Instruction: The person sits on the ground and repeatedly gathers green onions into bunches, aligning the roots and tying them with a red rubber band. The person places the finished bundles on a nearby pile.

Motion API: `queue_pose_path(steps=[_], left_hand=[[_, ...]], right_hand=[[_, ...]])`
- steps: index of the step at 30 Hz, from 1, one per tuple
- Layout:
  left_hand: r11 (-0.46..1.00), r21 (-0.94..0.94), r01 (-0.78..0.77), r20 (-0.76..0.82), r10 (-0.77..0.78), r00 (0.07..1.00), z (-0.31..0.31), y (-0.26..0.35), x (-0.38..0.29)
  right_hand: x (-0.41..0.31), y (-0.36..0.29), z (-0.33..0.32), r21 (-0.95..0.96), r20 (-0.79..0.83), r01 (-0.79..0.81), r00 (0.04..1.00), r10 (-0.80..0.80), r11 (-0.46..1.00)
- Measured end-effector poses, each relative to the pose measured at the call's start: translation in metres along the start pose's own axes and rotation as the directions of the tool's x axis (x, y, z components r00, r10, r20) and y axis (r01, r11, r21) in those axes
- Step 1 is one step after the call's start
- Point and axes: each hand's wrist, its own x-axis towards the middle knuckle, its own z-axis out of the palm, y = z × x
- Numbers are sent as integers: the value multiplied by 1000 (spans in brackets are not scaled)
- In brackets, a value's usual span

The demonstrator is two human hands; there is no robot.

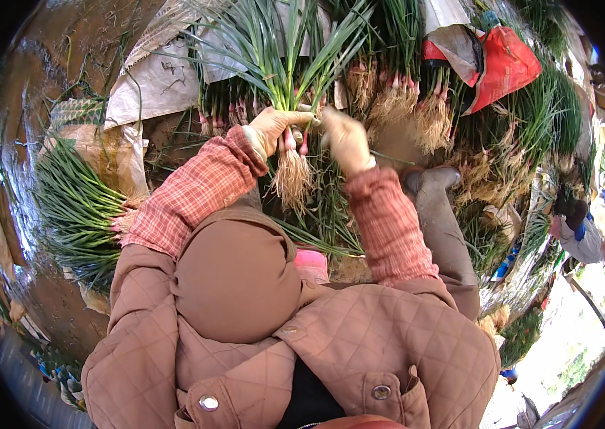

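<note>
My gloved left hand (274, 128) is closed around a small bunch of young garlic plants (290, 143), held upright with pinkish bulbs and pale roots hanging below the fingers and long green leaves fanning out above. Close by on the right, my gloved right hand (346, 140) is blurred, its fingertips by the stems at the bunch's right side. Whether it grips a stem cannot be told. Loose green leaves (329, 214) lie beneath the held roots. Behind the hands stand more bunches with roots (393, 104).
A large heap of garlic plants (80, 204) lies at the left beside a woven sack (157, 80). A red and white sack (506, 67) covers plants at the upper right. My boot (433, 182) stands right of my right hand. Another person (584, 236) is at the far right.
</note>
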Motion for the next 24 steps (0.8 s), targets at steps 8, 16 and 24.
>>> queue_pose_path(steps=[8,16,24], left_hand=[[974,48,-223,-118,227,967,9,1,-11],[814,-326,-481,114,538,835,-7,61,-60],[738,-493,-461,190,609,770,-11,57,-50]], right_hand=[[42,16,17,371,-235,-149,940,248,917],[74,43,-48,28,-358,-171,918,170,985],[124,50,-71,-168,-541,240,788,-293,956]])
